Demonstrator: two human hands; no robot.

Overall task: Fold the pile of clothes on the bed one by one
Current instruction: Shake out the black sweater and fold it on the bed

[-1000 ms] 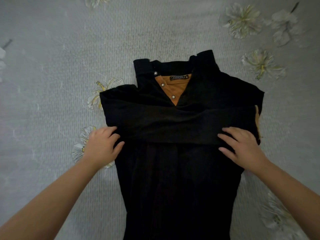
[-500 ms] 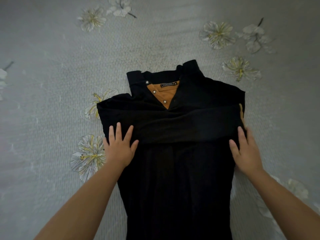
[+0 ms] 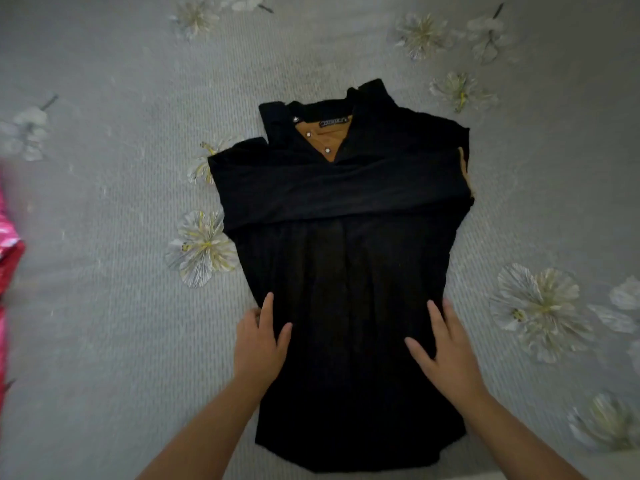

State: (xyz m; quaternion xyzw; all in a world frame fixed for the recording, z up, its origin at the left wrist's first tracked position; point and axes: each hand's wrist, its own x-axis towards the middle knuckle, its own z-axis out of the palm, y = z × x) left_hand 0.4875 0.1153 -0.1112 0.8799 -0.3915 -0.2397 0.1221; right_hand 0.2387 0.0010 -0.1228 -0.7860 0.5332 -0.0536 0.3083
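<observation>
Hands (image 3: 260,344) lower on black shirt (image 3: 346,271)

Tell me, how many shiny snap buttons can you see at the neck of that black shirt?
3. One snap sits on the black collar at the upper left; two more, and, run down the tan lining of the black shirt. More may be hidden under the folded sleeves.

shirt (image 3: 346,306): matt black cloth | snaps (image 3: 327,151): shiny metal | bedspread (image 3: 104,168): textured woven cloth

One head-worn camera looks steeply down, close over the bed (image 3: 104,306).
</observation>
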